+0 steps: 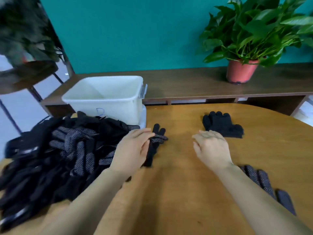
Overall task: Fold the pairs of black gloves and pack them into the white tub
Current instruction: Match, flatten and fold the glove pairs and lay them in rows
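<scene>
Black knit | grips one glove with curled left hand at pile edge, probably to pull it free | holds right hand open, empty, over desk | white tub just behind pile

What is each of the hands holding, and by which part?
The left hand pinches a glove about its middle, at the edge of the pile. The right hand holds nothing.

Even light, blurry warped edges
</scene>
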Available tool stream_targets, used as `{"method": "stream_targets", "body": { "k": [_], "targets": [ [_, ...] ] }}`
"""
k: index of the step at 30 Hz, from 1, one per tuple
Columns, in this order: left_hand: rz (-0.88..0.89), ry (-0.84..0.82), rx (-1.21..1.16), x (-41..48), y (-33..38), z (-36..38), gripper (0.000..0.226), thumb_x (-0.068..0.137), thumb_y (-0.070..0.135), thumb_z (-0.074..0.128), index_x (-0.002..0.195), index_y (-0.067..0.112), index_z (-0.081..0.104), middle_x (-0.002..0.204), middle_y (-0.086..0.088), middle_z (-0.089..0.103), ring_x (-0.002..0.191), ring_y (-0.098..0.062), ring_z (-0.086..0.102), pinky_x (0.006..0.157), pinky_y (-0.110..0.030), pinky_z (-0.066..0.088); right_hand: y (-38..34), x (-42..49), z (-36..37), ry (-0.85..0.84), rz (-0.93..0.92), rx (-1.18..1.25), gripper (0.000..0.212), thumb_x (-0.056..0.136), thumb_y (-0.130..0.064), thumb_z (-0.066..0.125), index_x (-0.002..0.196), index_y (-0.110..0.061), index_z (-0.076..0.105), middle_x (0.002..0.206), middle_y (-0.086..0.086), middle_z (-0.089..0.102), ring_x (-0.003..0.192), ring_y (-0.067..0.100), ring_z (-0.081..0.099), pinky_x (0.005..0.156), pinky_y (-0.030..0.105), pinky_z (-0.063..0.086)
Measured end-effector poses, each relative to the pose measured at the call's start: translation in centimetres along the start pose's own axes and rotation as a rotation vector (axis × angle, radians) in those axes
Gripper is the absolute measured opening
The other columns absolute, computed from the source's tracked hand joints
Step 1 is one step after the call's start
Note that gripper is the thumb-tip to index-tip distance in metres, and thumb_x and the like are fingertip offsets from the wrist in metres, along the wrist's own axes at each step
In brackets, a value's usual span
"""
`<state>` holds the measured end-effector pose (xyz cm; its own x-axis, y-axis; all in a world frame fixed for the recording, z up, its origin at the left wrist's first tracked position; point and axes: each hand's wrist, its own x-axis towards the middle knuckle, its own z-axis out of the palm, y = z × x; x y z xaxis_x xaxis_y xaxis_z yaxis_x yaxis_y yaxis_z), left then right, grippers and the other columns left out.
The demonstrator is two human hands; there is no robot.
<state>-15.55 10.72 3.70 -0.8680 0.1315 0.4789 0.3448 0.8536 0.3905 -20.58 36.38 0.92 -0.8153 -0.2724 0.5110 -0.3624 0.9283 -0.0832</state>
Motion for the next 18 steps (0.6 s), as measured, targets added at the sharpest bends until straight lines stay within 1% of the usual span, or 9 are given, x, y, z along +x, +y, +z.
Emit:
{"method": "stream_targets", "body": {
  "k": [3,5,6,7,9,10,12,15,18],
  "targets": [
    [-0.100,0.095,0.096,-2.9,-3.4,-4.7,0.028,0.092,0.012,0.054,0.113,0.014,0.074,0.118,0.005,0.069,0.111,-0.015,0.061,0.098,-0.026,0.045,-4.8,-0.7,0.3,-0.016,-0.089,0.071,0.013,0.065,-0.010,0.084,0.073,-0.016,0.075,0.072,0.001,0.073,0.080,0.021,0.073,0.089,0.039,0.054],
    [-0.130,0.104,0.148,-4.2,-5.4,-6.5,0.029,0.092,0.014,0.052,0.111,0.013,0.075,0.116,0.004,0.070,0.109,-0.018,0.062,0.096,-0.025,0.045,-7.8,-0.8,0.7,-0.044,-0.121,0.071,0.004,0.074,-0.020,0.075,0.071,-0.018,0.073,0.070,-0.002,0.071,0.076,0.021,0.070,0.088,0.034,0.051],
    [-0.131,0.103,0.159,-4.7,-6.2,-6.9,0.031,0.092,0.016,0.050,0.110,0.013,0.075,0.115,0.003,0.071,0.108,-0.018,0.062,0.095,-0.026,0.046,-9.0,-0.7,0.8,-0.075,-0.099,0.071,0.010,0.079,-0.027,0.069,0.074,-0.019,0.074,0.072,-0.003,0.071,0.079,0.021,0.068,0.087,0.032,0.047],
    [-0.121,0.102,0.163,-5.0,-6.7,-7.1,0.033,0.092,0.018,0.048,0.109,0.014,0.075,0.114,0.003,0.071,0.107,-0.019,0.063,0.093,-0.028,0.049,-10.1,-0.5,0.7,-0.116,-0.060,0.081,0.017,0.085,-0.032,0.063,0.082,-0.019,0.075,0.078,-0.003,0.071,0.088,0.021,0.065,0.086,0.032,0.042],
    [-0.078,0.103,0.161,-5.2,-7.4,-7.0,0.036,0.092,0.022,0.044,0.107,0.013,0.075,0.111,0.003,0.071,0.105,-0.019,0.064,0.091,-0.030,0.052,-11.8,0.3,0.9,-0.239,0.038,0.088,0.030,0.095,-0.042,0.054,0.107,-0.020,0.070,0.102,-0.003,0.070,0.112,0.020,0.053,0.089,0.032,0.033],
    [-0.048,0.104,0.159,-5.1,-7.6,-6.7,0.036,0.092,0.022,0.043,0.106,0.013,0.075,0.110,0.002,0.072,0.103,-0.019,0.063,0.090,-0.030,0.051,-12.3,0.8,1.1,-0.288,0.057,0.059,0.037,0.097,-0.048,0.050,0.114,-0.020,0.066,0.111,-0.003,0.067,0.119,0.020,0.046,0.091,0.032,0.030],
    [0.018,0.097,0.159,-4.6,-8.0,-6.0,0.034,0.092,0.020,0.045,0.104,0.011,0.076,0.108,0.000,0.072,0.101,-0.020,0.063,0.090,-0.029,0.049,-13.1,1.6,1.8,-0.320,0.048,0.002,0.046,0.097,-0.056,0.044,0.118,-0.019,0.062,0.120,-0.001,0.061,0.122,0.021,0.040,0.093,0.033,0.028],
    [0.099,0.062,0.175,-3.7,-8.6,-4.5,0.033,0.092,0.018,0.046,0.104,0.011,0.075,0.109,-0.001,0.072,0.102,-0.023,0.064,0.092,-0.037,0.052,-13.7,2.8,3.0,-0.374,0.065,-0.052,0.055,0.094,-0.063,0.042,0.119,-0.017,0.060,0.125,0.003,0.053,0.121,0.024,0.036,0.097,0.036,0.030],
    [0.125,0.062,0.200,-3.3,-9.3,-3.2,0.034,0.091,0.019,0.044,0.105,0.014,0.075,0.110,0.000,0.072,0.104,-0.021,0.061,0.100,-0.035,0.040,-14.0,3.5,3.9,-0.439,0.093,-0.097,0.058,0.092,-0.066,0.044,0.120,-0.018,0.058,0.127,0.004,0.048,0.121,0.026,0.034,0.102,0.038,0.030]
  ]
}}
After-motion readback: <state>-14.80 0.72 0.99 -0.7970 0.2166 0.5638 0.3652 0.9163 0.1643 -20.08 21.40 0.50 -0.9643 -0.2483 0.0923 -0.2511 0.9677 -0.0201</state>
